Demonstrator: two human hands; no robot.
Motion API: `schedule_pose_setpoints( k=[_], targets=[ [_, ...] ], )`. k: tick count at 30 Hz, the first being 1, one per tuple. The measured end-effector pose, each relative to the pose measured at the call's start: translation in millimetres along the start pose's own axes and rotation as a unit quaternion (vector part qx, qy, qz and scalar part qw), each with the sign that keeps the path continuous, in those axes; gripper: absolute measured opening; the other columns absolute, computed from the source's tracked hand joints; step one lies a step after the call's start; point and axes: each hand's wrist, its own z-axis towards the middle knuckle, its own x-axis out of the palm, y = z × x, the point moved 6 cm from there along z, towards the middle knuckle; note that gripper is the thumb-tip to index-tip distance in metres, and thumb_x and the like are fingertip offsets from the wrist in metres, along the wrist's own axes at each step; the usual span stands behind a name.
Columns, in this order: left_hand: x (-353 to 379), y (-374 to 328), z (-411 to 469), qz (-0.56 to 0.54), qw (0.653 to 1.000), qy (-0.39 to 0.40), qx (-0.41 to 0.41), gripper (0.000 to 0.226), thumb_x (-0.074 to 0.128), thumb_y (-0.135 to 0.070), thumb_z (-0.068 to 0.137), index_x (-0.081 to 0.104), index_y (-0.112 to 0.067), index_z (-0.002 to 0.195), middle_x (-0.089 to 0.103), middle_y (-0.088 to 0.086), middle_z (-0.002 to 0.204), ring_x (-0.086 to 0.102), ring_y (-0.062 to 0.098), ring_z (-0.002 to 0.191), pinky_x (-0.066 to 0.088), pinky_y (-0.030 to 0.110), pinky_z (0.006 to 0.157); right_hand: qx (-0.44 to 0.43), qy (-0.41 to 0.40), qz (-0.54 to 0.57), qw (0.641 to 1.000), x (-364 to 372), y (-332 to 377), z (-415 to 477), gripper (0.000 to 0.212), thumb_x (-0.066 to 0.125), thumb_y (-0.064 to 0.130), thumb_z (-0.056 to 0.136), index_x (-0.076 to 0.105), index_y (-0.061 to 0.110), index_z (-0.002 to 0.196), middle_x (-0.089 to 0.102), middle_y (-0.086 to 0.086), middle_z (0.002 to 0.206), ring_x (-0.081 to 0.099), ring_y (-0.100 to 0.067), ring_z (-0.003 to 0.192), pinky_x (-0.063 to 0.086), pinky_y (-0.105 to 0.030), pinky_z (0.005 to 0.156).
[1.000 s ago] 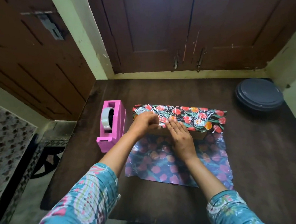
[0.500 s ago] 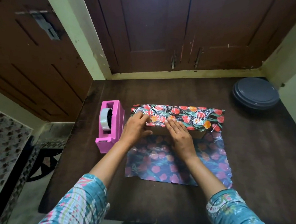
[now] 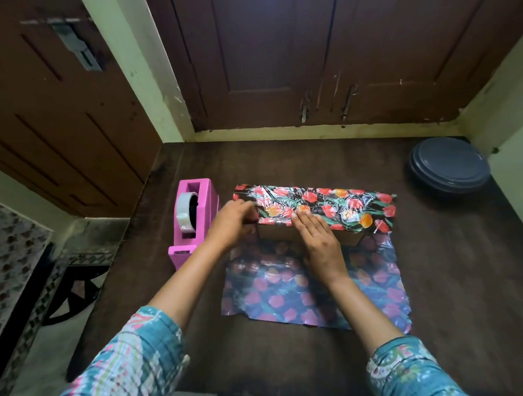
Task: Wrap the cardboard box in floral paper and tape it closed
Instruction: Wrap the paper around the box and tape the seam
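The cardboard box (image 3: 275, 232) lies in the middle of the dark table (image 3: 312, 158), long side running left to right. The far part of the floral paper (image 3: 330, 203) is folded over its top, printed side up, while the rest spreads flat toward the near edge with its paler back showing. The box's brown near face is still bare. The right grip (image 3: 318, 243) lies open and flat, straight fingers pressing the paper's edge onto the box top. The left grip (image 3: 233, 223) is curled round the paper at the box's left end. A pink tape dispenser (image 3: 194, 219) stands just left of the box; a grey round lid (image 3: 449, 165) sits far right.
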Motion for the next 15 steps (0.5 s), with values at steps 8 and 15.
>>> schedule_pose_setpoints(
  k=[8,15],
  targets=[
    [10.6,-47.8,9.5,-0.009,0.998,0.051,0.047,0.030,0.074,-0.015,0.071,0.069,-0.012,0.101,0.068,0.005,0.102,0.062,0.026,0.096,0.048,0.033,0.077,0.005,0.021,0.027,0.999,-3.6,2.7,-1.1,0.070,0.051,-0.005,0.068,0.041,-0.001,0.137,0.047,-0.015,0.139,0.044,-0.028,0.130,0.017,-0.033,0.114],
    [24.1,-44.7,2.5,0.012,0.997,0.003,0.077,0.035,0.063,-0.023,0.081,0.068,-0.013,0.115,0.061,0.005,0.127,0.060,0.023,0.116,0.050,0.038,0.092,-0.036,0.042,0.032,0.998,-16.2,4.9,-0.5,0.070,0.060,-0.002,0.070,0.042,0.000,0.137,0.041,-0.017,0.144,0.038,-0.032,0.134,0.016,-0.032,0.114]
  ],
)
